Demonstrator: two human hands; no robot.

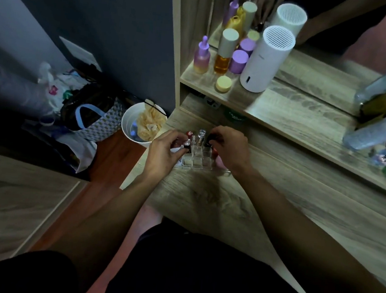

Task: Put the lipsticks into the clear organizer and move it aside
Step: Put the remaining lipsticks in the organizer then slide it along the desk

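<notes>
- Left hand (163, 150): we find it at the left end of the clear organizer (200, 163), fingers curled in against that end and against a dark lipstick (188, 147) standing in the leftmost slot. Whether the hold is on the lipstick or on the organizer wall, we cannot tell.
- Right hand (230, 147): we record it at the right end of the organizer, fingertips pinched on the top of a black lipstick (209, 139) that stands upright in a right-hand slot.
- Organizer: it sits on the wooden desk (276, 200), near the desk's left edge and just in front of the shelf unit. The front row of compartments appears unfilled.
- Contents: we note a red-capped lipstick (189, 134) at the back left and a clear-capped tube (201, 135) upright near the middle. A reddish item shows just beside the right hand, too obscured for us to identify.
- Shelf (272, 111) above the desk: a white cylinder (264, 61) with a slotted top, a purple dropper bottle (202, 56), an amber bottle (224, 55), purple jars and a pale yellow lid (223, 83).
- Floor, left of the desk: a white bin (131, 122) holding crumpled paper, with a patterned bag (96, 119) beside it.
- Picture quality: dim and soft around the hands.
</notes>
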